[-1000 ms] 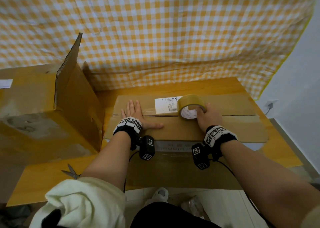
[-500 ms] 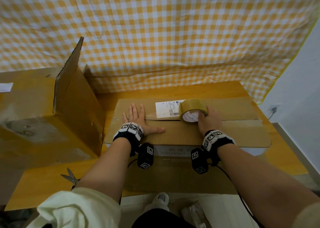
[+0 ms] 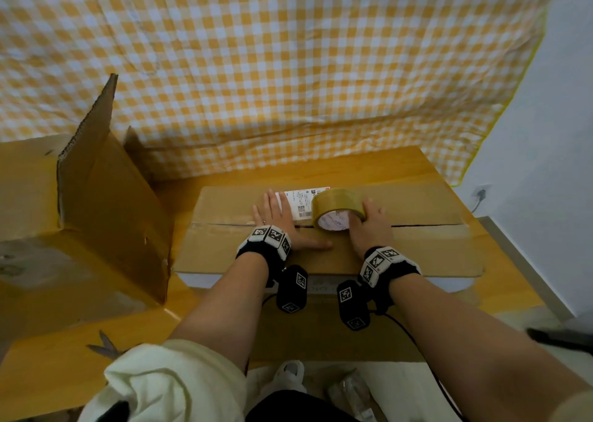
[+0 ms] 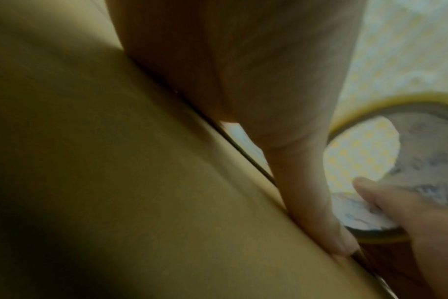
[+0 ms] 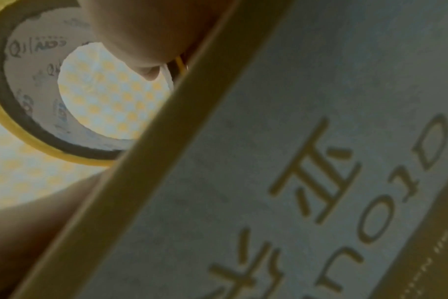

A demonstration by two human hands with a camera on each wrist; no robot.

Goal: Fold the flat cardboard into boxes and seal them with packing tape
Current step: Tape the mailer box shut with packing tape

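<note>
A brown cardboard box [image 3: 417,245] lies on the wooden table with its top flaps closed and a seam running left to right. A white shipping label [image 3: 301,201] sits on the far flap. My left hand [image 3: 277,216] presses flat on the seam, fingers straight, thumb [image 4: 307,192] along the near flap. Just to its right, my right hand [image 3: 369,225] grips the yellowish tape roll [image 3: 333,205], which stands on edge on the seam. In the right wrist view a finger [image 5: 141,30] reaches into the roll's white core [image 5: 26,87], above the box's printed side [image 5: 294,141].
A large open cardboard box [image 3: 96,229] with a raised flap stands at the left, close to the smaller box. Scissors [image 3: 102,346] lie near the table's front left edge. A checked cloth [image 3: 288,68] hangs behind. The table [image 3: 321,171] ends just right of the box.
My left hand has slid right along the seam, from beside the label to over its left edge, closer to the roll. The right hand still holds the roll by the label.
</note>
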